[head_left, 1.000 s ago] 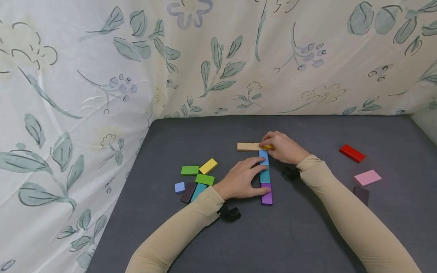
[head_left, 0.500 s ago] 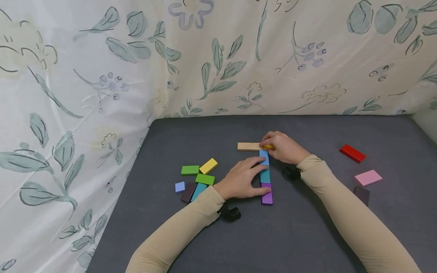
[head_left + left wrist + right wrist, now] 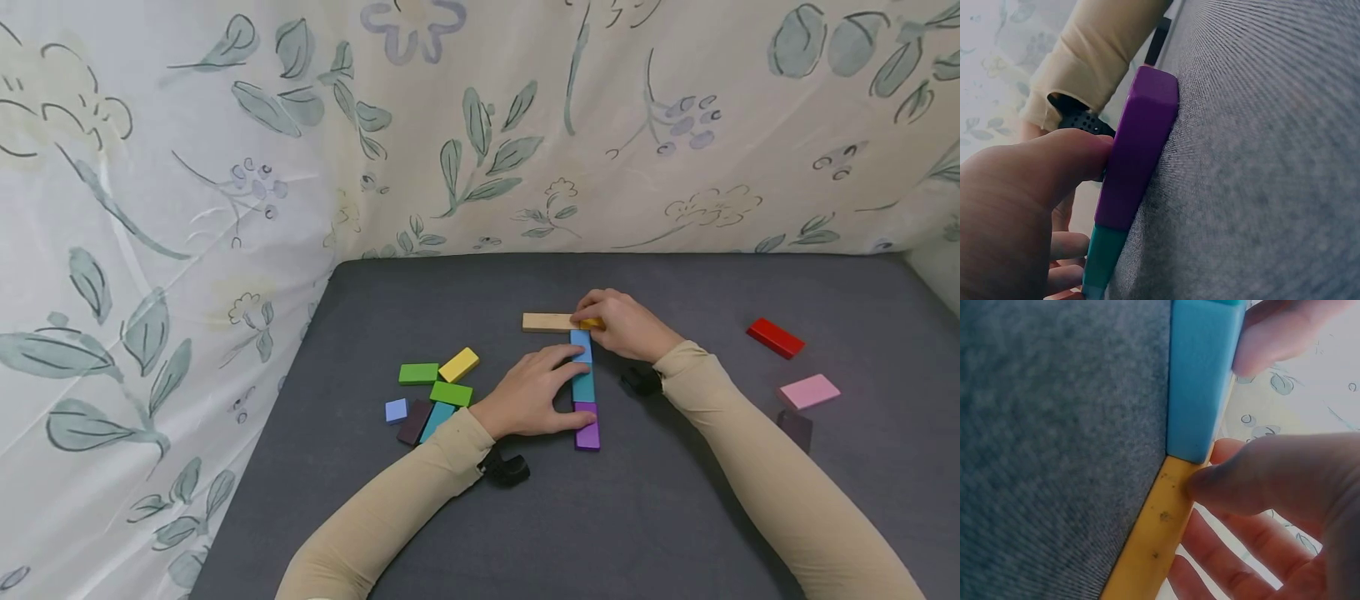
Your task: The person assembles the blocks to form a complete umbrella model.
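Note:
A column of purple (image 3: 587,437), teal (image 3: 582,388) and blue (image 3: 580,340) blocks lies end to end on the dark table. Across its far end run a plain wooden block (image 3: 546,322) and an orange-yellow block (image 3: 592,323), forming a crosswise row. My left hand (image 3: 527,396) rests spread over the column, its thumb touching the purple block and fingertips on the blue and teal ones. With thumb and fingers, my right hand (image 3: 624,325) pinches the orange-yellow block, hiding part of it. The right wrist view shows that block (image 3: 1154,531) meeting the blue block's end (image 3: 1200,381).
Left of my left hand lie green (image 3: 418,374), yellow (image 3: 458,365), small blue (image 3: 396,412), dark (image 3: 413,423) and light-blue (image 3: 437,422) blocks, among others. Red (image 3: 776,337), pink (image 3: 809,391) and dark (image 3: 795,430) blocks lie at the right. A patterned cloth hangs behind the table.

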`<state>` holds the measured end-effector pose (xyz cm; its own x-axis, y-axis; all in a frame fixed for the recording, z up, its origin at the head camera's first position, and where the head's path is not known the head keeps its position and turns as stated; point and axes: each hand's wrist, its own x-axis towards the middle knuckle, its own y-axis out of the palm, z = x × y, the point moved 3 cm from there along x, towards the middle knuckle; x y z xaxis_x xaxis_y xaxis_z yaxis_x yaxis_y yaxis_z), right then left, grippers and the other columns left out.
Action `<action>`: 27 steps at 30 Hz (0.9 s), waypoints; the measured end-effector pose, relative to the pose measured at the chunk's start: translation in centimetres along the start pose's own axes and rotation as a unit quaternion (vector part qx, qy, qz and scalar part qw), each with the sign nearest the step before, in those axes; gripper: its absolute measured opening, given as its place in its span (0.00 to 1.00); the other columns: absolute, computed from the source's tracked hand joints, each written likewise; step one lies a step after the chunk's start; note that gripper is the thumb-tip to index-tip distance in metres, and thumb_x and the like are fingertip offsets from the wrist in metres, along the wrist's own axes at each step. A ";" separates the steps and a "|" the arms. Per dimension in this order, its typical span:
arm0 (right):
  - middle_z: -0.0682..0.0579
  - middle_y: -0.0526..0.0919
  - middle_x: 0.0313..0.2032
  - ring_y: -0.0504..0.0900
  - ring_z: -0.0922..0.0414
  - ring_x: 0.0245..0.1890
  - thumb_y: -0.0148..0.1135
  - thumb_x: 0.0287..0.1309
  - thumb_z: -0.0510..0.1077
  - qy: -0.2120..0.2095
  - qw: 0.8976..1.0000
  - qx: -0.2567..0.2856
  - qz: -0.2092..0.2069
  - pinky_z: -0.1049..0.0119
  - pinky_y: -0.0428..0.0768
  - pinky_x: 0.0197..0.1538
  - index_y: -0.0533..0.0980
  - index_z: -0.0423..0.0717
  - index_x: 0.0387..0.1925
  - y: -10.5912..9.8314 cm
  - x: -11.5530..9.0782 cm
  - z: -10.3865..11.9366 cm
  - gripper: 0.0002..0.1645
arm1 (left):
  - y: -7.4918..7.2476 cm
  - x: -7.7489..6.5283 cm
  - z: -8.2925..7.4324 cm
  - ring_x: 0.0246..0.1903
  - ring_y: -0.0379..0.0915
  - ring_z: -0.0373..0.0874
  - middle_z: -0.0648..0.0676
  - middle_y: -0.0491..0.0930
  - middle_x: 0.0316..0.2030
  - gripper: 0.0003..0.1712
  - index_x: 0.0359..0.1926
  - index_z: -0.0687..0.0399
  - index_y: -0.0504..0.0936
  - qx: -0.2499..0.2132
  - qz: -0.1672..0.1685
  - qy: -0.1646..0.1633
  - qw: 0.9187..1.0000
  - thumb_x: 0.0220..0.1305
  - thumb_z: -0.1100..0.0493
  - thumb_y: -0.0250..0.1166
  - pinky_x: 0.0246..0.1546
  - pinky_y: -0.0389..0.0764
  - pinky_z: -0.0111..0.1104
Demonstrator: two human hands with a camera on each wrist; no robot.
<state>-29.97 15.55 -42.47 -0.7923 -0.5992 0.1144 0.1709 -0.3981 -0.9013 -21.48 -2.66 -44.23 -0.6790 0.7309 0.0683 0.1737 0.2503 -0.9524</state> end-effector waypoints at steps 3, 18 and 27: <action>0.39 0.83 0.54 0.80 0.40 0.54 0.66 0.62 0.27 -0.002 1.000 -0.001 0.000 0.42 0.82 0.57 0.86 0.36 0.52 0.0 -0.1 0.0 0.16 | 0.1 0.0 0.0 0.78 0.58 0.48 0.52 0.61 0.78 0.42 0.73 0.46 0.74 0.003 -0.004 0.003 1.000 0.66 0.30 0.65 0.75 0.66 0.48; 0.38 0.82 0.54 0.80 0.40 0.54 0.67 0.61 0.27 -0.001 1.000 -0.001 -0.001 0.43 0.83 0.57 0.86 0.35 0.51 0.2 -0.2 0.1 0.16 | 0.5 -0.1 -0.1 0.77 0.59 0.48 0.52 0.62 0.78 0.41 0.72 0.47 0.75 0.005 -0.010 0.004 1.000 0.66 0.31 0.67 0.74 0.67 0.48; 0.38 0.82 0.54 0.81 0.39 0.54 0.67 0.61 0.27 -0.007 1.000 -0.005 -0.006 0.43 0.83 0.57 0.86 0.35 0.51 0.2 -0.1 0.0 0.16 | 0.5 0.0 0.0 0.77 0.59 0.48 0.52 0.62 0.78 0.41 0.72 0.46 0.75 0.006 -0.011 0.004 1.000 0.66 0.31 0.67 0.74 0.68 0.48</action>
<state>-29.84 15.54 -42.66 -0.7860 -0.6043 0.1309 0.1554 -0.3979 -0.9042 -21.35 -2.55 -44.68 -0.6774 0.7298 0.0920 0.1497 0.2592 -0.9542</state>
